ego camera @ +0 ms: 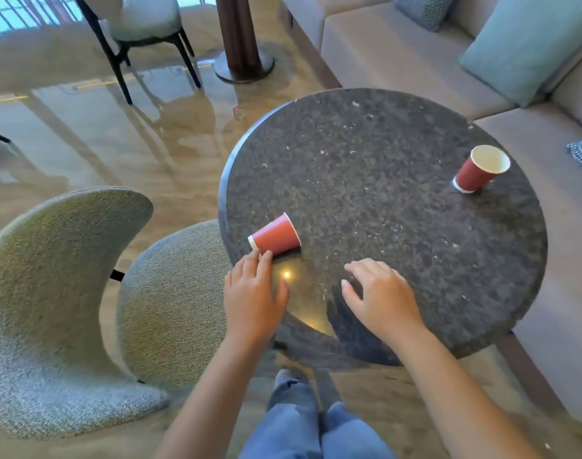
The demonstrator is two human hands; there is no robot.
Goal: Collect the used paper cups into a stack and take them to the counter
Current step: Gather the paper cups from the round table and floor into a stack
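Observation:
Two red paper cups stand on a round dark speckled table (382, 154). One cup (275, 236) lies on its side near the table's left edge, its mouth turned right. My left hand (253, 293) is just below it, fingertips touching its underside, fingers fairly straight and holding nothing. The second cup (480, 170) stands upright at the far right of the table, white inside showing. My right hand (380, 296) hovers over the table's near part with fingers loosely bent, empty, well away from both cups.
A grey upholstered chair (67, 293) is tucked against the table's left side. A beige sofa (399, 51) with a teal cushion (528, 41) runs behind and to the right. Another chair (143, 28) and a pillar base (243, 66) stand on the glossy floor beyond.

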